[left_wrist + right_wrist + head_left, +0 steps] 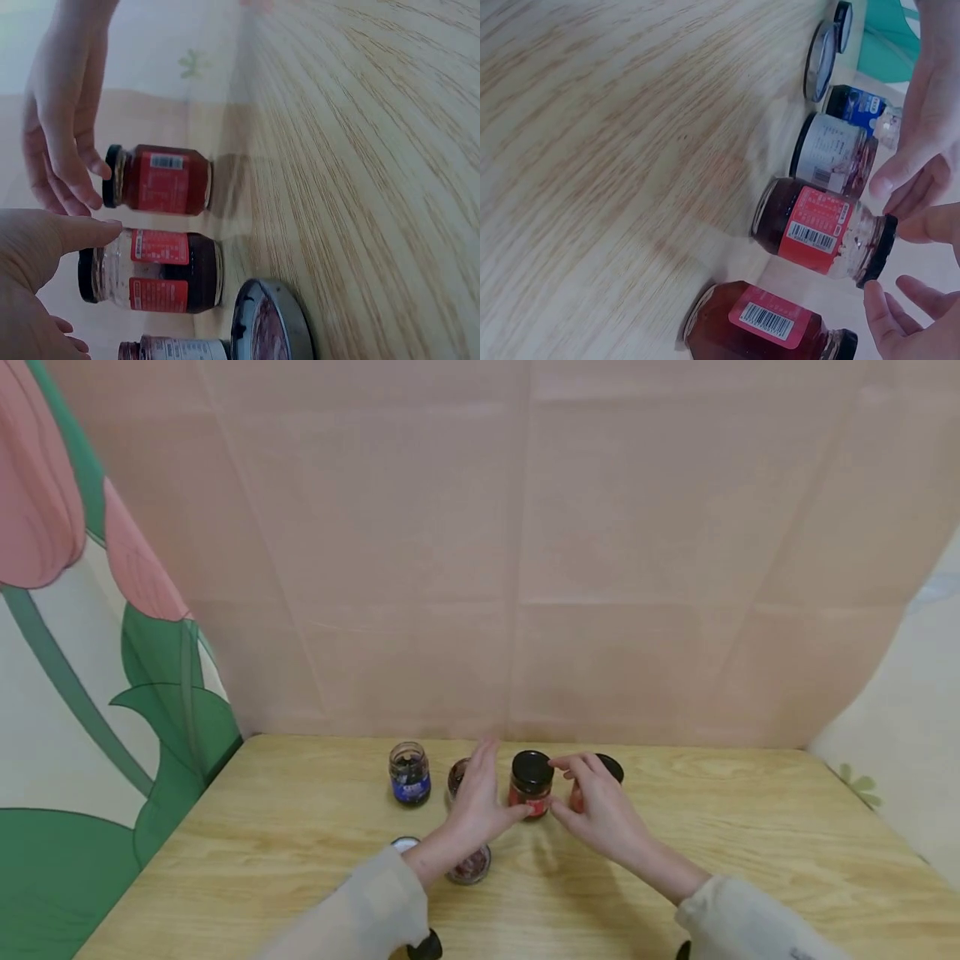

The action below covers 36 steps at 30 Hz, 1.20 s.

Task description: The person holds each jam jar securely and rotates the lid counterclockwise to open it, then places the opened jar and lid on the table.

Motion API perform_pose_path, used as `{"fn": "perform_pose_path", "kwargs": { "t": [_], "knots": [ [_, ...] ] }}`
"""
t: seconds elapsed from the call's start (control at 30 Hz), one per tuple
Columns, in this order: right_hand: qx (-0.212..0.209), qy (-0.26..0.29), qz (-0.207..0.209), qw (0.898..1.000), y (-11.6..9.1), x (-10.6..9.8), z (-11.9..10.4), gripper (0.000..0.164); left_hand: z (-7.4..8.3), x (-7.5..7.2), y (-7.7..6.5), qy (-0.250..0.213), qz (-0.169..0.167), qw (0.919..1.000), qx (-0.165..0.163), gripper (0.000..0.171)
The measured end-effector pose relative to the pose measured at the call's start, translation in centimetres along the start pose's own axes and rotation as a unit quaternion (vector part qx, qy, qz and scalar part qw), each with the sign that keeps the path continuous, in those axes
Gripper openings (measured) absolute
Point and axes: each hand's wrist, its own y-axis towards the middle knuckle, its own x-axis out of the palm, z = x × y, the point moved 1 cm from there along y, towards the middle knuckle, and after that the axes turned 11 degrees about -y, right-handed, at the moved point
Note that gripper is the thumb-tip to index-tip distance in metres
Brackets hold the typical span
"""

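Note:
A black-lidded jar with a red label (529,798) stands upright between my two hands, dark contents inside. My left hand (478,806) is at its left, fingers extended and thumb reaching toward the label. On the other side, my right hand (606,814) has its thumb and fingers spread near the lid (879,251); whether they touch it I cannot tell. Behind the right hand stands a second capped jar (166,180) with red contents. An open jar with a pale label (832,154) is partly hidden by my left hand in the head view.
An open jar with a blue label (411,787) stands at the left of the row. Two lids lie inner side up nearer me: one smeared with jam (471,866), the other pale (405,842) and partly behind my left forearm. A pink cloth (525,568) hangs behind the wooden table (720,827).

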Motion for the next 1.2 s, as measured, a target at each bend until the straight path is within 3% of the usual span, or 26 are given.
{"fn": "perform_pose_path", "kwargs": {
  "t": [0.33,0.77,1.2],
  "knots": [
    [0.013,0.002,-0.011,1.0,0.2,-0.3,0.2,0.047,0.2,1.4,0.5,-0.031,-0.007,0.9994,0.016,0.091],
    [0.027,0.009,-0.024,0.999,0.4,-0.3,0.5,0.046,-0.4,2.6,1.2,-0.065,0.012,0.997,-0.041,0.084],
    [0.036,0.015,-0.034,0.999,0.2,-0.6,0.6,0.045,-1.6,4.0,1.1,-0.09,0.028,0.9955,0.0,0.073]
  ]
}}
